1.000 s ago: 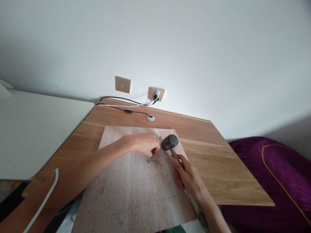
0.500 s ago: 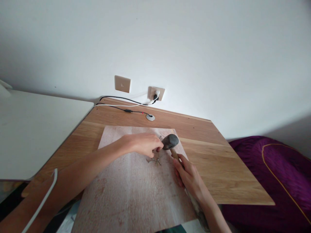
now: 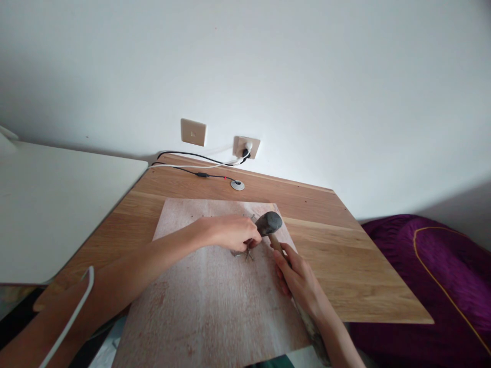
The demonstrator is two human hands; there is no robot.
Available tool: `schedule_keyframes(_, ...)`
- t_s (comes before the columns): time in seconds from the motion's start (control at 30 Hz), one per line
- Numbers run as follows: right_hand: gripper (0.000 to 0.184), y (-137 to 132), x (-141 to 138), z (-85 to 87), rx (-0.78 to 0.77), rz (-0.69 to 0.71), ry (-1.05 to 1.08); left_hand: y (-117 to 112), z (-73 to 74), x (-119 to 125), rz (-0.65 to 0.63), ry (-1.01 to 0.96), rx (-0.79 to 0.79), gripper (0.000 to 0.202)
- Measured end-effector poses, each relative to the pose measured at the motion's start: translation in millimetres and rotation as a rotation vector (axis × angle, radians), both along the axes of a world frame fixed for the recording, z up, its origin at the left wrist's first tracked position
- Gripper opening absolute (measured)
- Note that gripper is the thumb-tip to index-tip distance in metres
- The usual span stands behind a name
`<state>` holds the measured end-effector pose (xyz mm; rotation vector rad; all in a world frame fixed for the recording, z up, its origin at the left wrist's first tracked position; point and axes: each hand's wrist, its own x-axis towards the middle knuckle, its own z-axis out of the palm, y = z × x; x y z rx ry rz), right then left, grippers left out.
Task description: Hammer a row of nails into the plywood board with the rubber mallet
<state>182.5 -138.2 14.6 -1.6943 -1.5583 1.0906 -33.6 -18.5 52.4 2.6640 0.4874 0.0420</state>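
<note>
right grip: wrapped round hammer
left grip: curled by nails; cannot tell whether holding
board: on counter

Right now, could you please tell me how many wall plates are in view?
2, both on the white wall: the left plate, with nothing plugged in, and the right plate, partly covered by a white plug and a black plug.
</note>
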Motion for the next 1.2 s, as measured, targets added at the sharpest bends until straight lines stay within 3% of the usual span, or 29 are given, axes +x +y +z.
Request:
schedule_keyframes(0.5, 0.046, -0.3, 1.0, -0.1, 0.008, 0.018, -0.018, -3.6, 3.2, 0.4, -0.022, 0.007, -0.015, 0.018)
schedule_keyframes(1.2, 0.048, 0.5, 2.4, -3.6, -0.015, -0.01, -0.008, 2.9, -3.3, -5.1, 0.057, 0.015, 0.019, 0.01)
